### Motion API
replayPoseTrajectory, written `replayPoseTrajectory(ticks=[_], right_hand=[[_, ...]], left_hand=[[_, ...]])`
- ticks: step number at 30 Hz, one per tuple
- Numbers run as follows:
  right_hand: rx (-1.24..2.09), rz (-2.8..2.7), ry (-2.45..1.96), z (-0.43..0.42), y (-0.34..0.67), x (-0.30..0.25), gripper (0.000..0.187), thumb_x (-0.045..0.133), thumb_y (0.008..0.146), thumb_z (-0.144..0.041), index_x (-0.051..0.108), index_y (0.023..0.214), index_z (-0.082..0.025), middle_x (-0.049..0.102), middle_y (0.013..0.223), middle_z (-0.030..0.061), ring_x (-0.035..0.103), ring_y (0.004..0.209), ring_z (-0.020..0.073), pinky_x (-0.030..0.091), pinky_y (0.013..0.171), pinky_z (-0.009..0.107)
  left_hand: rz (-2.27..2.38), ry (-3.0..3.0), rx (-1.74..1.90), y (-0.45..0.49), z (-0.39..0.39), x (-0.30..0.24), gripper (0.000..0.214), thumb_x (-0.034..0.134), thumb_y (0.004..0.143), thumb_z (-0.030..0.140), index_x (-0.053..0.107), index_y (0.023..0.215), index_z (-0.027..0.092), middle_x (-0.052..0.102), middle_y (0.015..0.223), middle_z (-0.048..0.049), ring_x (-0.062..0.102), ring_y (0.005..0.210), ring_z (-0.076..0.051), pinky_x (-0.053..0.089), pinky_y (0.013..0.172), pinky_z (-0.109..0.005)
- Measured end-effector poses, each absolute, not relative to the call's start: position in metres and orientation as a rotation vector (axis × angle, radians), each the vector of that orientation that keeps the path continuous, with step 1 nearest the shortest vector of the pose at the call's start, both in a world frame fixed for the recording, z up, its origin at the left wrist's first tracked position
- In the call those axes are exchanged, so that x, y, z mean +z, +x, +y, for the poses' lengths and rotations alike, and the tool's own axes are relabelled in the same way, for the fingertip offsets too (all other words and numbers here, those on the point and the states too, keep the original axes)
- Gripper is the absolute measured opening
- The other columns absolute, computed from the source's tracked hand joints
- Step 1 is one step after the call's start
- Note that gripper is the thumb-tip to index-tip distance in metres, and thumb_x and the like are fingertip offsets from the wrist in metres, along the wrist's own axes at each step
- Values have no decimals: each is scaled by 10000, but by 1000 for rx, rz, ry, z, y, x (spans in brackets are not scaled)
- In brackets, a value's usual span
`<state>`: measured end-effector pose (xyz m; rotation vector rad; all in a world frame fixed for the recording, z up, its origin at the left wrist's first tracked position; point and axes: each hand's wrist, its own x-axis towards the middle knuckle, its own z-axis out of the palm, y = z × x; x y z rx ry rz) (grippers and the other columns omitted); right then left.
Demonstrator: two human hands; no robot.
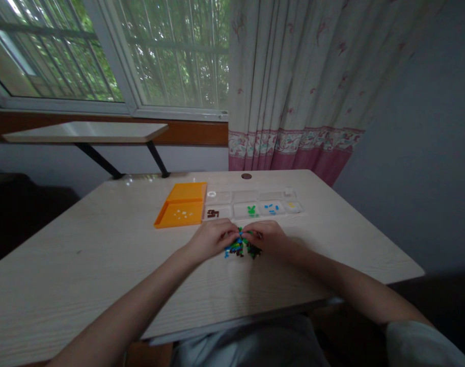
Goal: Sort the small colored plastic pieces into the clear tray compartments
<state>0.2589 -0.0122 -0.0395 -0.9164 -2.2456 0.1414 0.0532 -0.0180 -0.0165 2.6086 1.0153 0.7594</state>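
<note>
From the head camera, here are both bare hands working close together over the table (102, 265), the left hand (216, 238) coming in from one side, the right hand (269, 238) from the other, fingertips almost meeting. And right there, below and just on the near side of those fingertips, lies the heap of small coloured pieces (235, 248), blue and green mostly on the left, darker bits on the right. Which hand is nearer? Neither, really: the heap sits between them, each hand bordering its own side. The fingers curl inward, thumbs towards forefingers, with a bit of blue showing at the meeting point, but whether either hand actually pinches a piece, I cannot tell. The heap has no clear long axis, and the single pieces are too small to read. Just beyond the hands, the clear tray (245, 195) runs lengthwise from left to right, its near row holding brown pieces (213, 213), green pieces (252, 210), blue pieces (271, 208) and yellow pieces (291, 205). The brown lies nearer the left hand, the blue and yellow nearer the right. Over on the left, the orange box (187, 191) lies open with white pieces (184, 214) scattered inside.
</note>
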Motion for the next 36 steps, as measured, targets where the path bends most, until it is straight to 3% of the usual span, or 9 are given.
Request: replayPoseTrajectory(ticks=[8, 12, 18, 31, 36], right_hand=[[90, -2237, -795, -9, 263, -39, 190, 516, 821, -325, 653, 804, -194, 619, 600, -5, 533, 523, 88, 391, 531, 190], [-37, -2095, -804, 1, 274, -35, 178, 522, 822, -308, 659, 789, -199, 635, 637, 12, 546, 547, 94, 416, 568, 200], [-129, -1969, -808, 11, 290, -26, 160, 537, 812, -269, 664, 797, -173, 599, 580, 13, 511, 509, 95, 415, 530, 208], [-146, -1989, -747, 13, 293, -26, 149, 528, 824, -251, 664, 844, -193, 670, 736, 45, 583, 632, 124, 464, 579, 238], [-283, -2100, -951, 28, 316, -19, 195, 500, 848, -288, 669, 877, -196, 654, 789, 46, 592, 715, 131, 455, 656, 232]], left_hand=[[1027, 2579, 680, 49, -15, -12, 182, 465, 824, 251, 597, 921, 170, 604, 779, -30, 517, 670, -110, 385, 614, -205], [1026, 2604, 451, 38, -9, -8, 169, 444, 788, 191, 606, 825, 161, 595, 694, -11, 509, 606, -98, 352, 561, -182], [1035, 2619, 193, 28, -4, -17, 173, 482, 775, 271, 604, 712, 166, 586, 626, 2, 488, 535, -89, 304, 500, -173], [1021, 2628, 188, 26, 0, -22, 174, 444, 788, 235, 612, 776, 189, 618, 694, -7, 540, 606, -106, 339, 547, -174], [1014, 2630, 188, 25, -1, -20, 155, 465, 759, 220, 614, 757, 177, 615, 685, -7, 528, 586, -102, 334, 536, -172]])
